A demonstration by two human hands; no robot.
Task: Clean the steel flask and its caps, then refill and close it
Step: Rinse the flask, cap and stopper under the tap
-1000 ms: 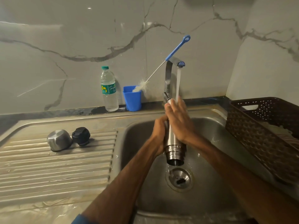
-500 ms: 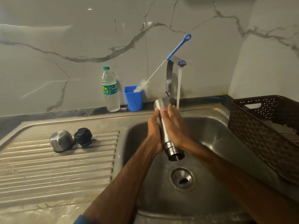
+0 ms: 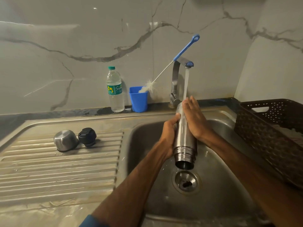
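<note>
While water runs from the tap (image 3: 176,76) in the upper centre of the frame, the steel flask (image 3: 185,138) is held over the sink (image 3: 229,202), tilted, with its open threaded mouth down and just above the drain (image 3: 186,181). The left hand (image 3: 169,133) grips the flask body, its thumb curled round the upper part. The right hand (image 3: 196,120) lies flat along the other side, fingers straight and holding nothing, with the fingertips in the stream.

Step in hand, as judged: rinsing and rubbing the flask's outer wall.

Recommendations:
- Hold firmly with the left hand; wet steel is likely to be slippery.
- Run the flat palm the full length, threads included.
- Turn the flask so every side meets the stream.
- Hold the mouth low so that it drains.

The steel cap (image 3: 65,140) and black inner cap (image 3: 87,136) sit touching on the drainboard (image 3: 57,174) at centre left. A bottle brush (image 3: 164,74) stands in a blue cup (image 3: 138,100) against the wall.
</note>
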